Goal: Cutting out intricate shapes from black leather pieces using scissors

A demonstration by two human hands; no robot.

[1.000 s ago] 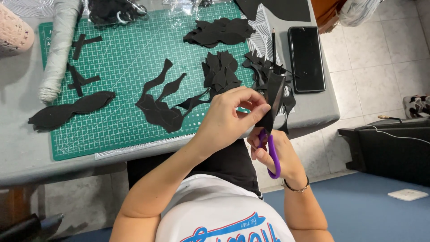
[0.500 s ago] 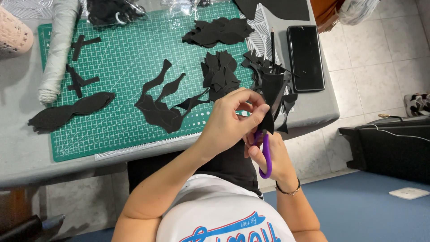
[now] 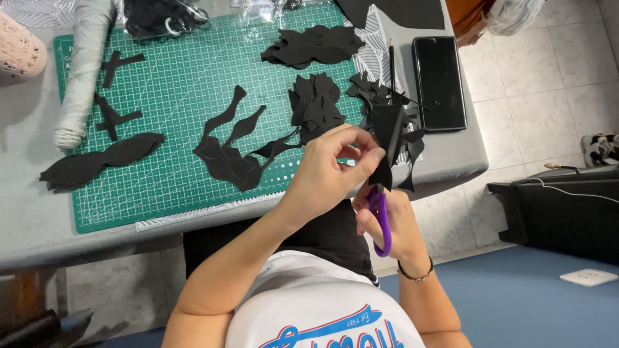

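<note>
My left hand (image 3: 332,169) pinches a folded piece of black foam (image 3: 387,136) above the table's near edge. Just below it, my right hand (image 3: 391,223) grips purple-handled scissors (image 3: 380,216), whose blades are hidden behind the foam piece. On the green cutting mat (image 3: 174,96) lie cut black shapes: long leaf-like strips (image 3: 232,145), a pile of small petals (image 3: 317,106), another pile (image 3: 314,45) farther back, and a long double leaf (image 3: 100,159) at the left. Black scraps (image 3: 377,90) lie beside the held piece.
A black phone (image 3: 439,82) and a pencil (image 3: 391,61) lie at the table's right end. A grey roll (image 3: 84,71) lies at the left, a pink knitted object (image 3: 18,51) in the corner. A black case (image 3: 561,212) sits on the floor at right.
Both hands have stayed at the table edge. The scissors and my right hand shifted slightly left under the foam piece, and my left fingers re-gripped it.
</note>
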